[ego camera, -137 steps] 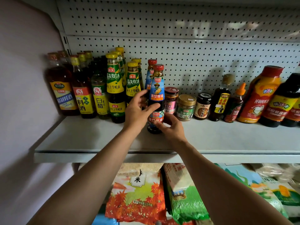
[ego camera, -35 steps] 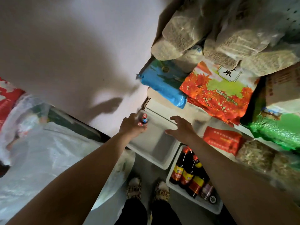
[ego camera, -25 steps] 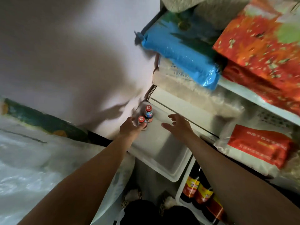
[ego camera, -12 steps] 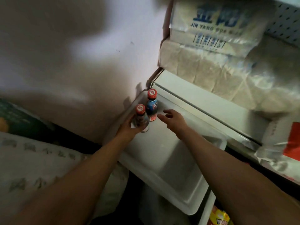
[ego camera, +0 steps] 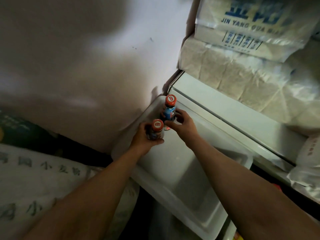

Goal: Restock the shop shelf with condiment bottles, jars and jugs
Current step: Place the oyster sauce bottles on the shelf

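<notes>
Down near the floor, beside a pale wall (ego camera: 86,58), you are reaching into a white plastic tub (ego camera: 181,170) that is sitting just under a low shelf (ego camera: 225,115) loaded with plastic-wrapped sacks (ego camera: 242,70). 2 bottles with orange-red caps are standing upright in the far corner of that tub, close to each other.

Your left hand (ego camera: 145,137) is wrapping the near bottle (ego camera: 156,129): fingers are curling round its body below the cap, thumb closing across the front. Your right hand (ego camera: 181,125) is coming onto the far bottle (ego camera: 169,110), fingers loosely spread and bent, fingertips touching or nearly touching its blue label; whether that grip is closed yet cannot be told, since the bottle is hiding the thumb side.

Judging by the shape, these are probably glass sauce bottles, full, so each is likely feeling heavy for its size, stiff and breakable. The printed label is giving your fingers more friction than bare glass would. Take each round the widest part of the body, beneath the neck, with the thumb opposite the fingers, not by the cap. Because the 2 are standing so close beyond your fingertips, a knock between them while lifting is the likely risk; raising them straight up and apart seems safest.
</notes>
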`<state>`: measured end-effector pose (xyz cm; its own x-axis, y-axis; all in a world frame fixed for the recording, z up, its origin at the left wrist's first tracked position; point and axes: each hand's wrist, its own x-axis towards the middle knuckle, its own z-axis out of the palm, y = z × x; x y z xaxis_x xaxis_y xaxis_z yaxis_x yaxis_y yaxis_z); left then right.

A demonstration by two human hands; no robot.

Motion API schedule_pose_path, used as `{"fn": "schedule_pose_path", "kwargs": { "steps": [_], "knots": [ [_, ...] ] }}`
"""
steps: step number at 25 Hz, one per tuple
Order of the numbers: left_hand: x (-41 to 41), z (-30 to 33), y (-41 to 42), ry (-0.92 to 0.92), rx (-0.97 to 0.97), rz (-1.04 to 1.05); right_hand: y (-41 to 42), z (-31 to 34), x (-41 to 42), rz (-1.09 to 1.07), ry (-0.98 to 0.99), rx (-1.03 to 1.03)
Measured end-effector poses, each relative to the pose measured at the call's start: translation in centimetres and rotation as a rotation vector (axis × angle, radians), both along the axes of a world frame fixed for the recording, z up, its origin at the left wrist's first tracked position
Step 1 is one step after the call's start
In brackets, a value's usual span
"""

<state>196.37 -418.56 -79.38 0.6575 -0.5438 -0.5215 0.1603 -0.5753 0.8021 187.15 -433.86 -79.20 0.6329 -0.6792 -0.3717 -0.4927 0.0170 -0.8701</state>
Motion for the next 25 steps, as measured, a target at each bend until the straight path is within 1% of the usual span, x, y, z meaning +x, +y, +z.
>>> {"fn": "schedule_pose_path", "kwargs": {
  "steps": [1, 3, 6, 11, 17, 21, 25],
  "knots": [
    [-0.1, 0.1, 0.1, -0.014, 0.026, 0.022, 0.1, -0.3, 0.4, -0.004, -0.003, -0.015],
    [0.0, -0.4, 0.2, -0.036, 0.021, 0.054, 0.2, -1.1, 0.9, -0.019, -0.006, -0.057],
    [-0.1, -0.8, 0.5, -0.048, 0.002, 0.022, 0.4, -1.7, 1.3, -0.042, -0.007, -0.097],
    [-0.6, -0.8, 0.7, -0.057, 0.029, -0.014, 0.3, -2.7, 1.5, -0.041, -0.03, -0.135],
    [-0.4, -1.5, 1.0, -0.041, 0.016, -0.024, 0.2, -3.8, 2.6, -0.022, 0.004, -0.158],
    [0.0, -2.2, 1.1, -0.045, 0.023, -0.044, 0.1, -3.9, 1.5, -0.02, -0.052, -0.116],
    [0.4, -3.4, 1.5, -0.036, 0.005, -0.005, -0.3, -4.8, -0.5, -0.037, -0.1, -0.03]
  ]
}}
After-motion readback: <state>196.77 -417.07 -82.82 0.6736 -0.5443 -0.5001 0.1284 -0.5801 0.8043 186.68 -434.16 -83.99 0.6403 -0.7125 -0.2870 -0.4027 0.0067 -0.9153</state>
